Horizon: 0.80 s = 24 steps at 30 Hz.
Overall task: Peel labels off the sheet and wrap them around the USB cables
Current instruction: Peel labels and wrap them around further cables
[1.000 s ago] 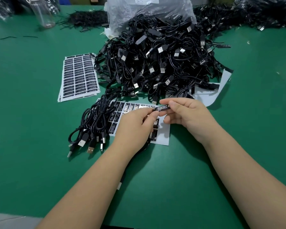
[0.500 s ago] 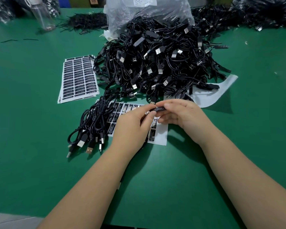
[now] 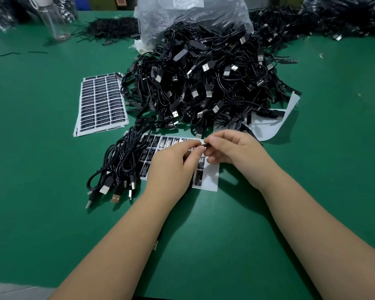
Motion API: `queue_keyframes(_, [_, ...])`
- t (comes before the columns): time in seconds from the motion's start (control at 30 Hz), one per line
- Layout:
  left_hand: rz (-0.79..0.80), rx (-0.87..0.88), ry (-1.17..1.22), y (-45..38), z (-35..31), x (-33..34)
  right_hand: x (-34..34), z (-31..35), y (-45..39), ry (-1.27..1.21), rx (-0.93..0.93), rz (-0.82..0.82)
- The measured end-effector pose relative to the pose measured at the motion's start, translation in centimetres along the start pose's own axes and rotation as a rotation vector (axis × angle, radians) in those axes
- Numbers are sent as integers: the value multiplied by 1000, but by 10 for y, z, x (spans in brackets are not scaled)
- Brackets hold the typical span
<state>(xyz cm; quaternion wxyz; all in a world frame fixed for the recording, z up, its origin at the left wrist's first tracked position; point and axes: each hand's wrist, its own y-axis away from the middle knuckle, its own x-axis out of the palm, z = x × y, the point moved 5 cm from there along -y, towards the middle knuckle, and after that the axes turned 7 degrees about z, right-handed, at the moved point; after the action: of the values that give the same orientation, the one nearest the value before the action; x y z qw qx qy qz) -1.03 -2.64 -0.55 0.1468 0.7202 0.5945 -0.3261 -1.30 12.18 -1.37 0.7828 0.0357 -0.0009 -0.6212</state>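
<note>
Both the left hand [image 3: 173, 163] and the right hand [image 3: 232, 150] pinch 1 label around a cable over the part-used sheet [image 3: 210, 180], a few finished-looking cables [image 3: 117, 167] just left of them, the far larger heap [image 3: 206, 83] beyond apparently still unlabelled.
</note>
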Motion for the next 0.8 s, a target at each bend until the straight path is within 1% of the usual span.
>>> queue_keyframes(0.1, [10, 2, -13, 0, 0, -1, 3, -1, -1, 139, -22, 14])
queue_keyframes(0.2, [27, -12, -14, -1, 1, 0, 4, 2, 0, 179, -40, 33])
queue_keyframes(0.3, [33, -4, 13, 0, -1, 1, 2, 2, 0, 124, -46, 27])
queue_keyframes(0.37, [68, -21, 37, -1, -3, 2, 1, 0, -1, 77, -37, 10])
queue_keyframes(0.5, [144, -110, 126, -2, -4, -3, -3, -3, -4, -17, -11, -43])
queue_keyframes(0.57, [93, -165, 200, 1, -3, -20, -2, -3, -5, -6, 11, -1])
queue_keyframes(0.63, [-32, -191, 226, 2, -4, -53, 2, -3, -5, 23, 23, 45])
queue_keyframes(0.73, [-217, -178, 106, -14, -3, -103, 4, -6, -6, 33, 25, 19])
queue_keyframes(0.77, [-233, -191, 38, -24, -1, -113, 4, -7, -6, 47, 27, 0])
queue_keyframes(0.8, [-200, -222, -8, -34, 1, -118, 3, -8, -7, 69, 30, -15])
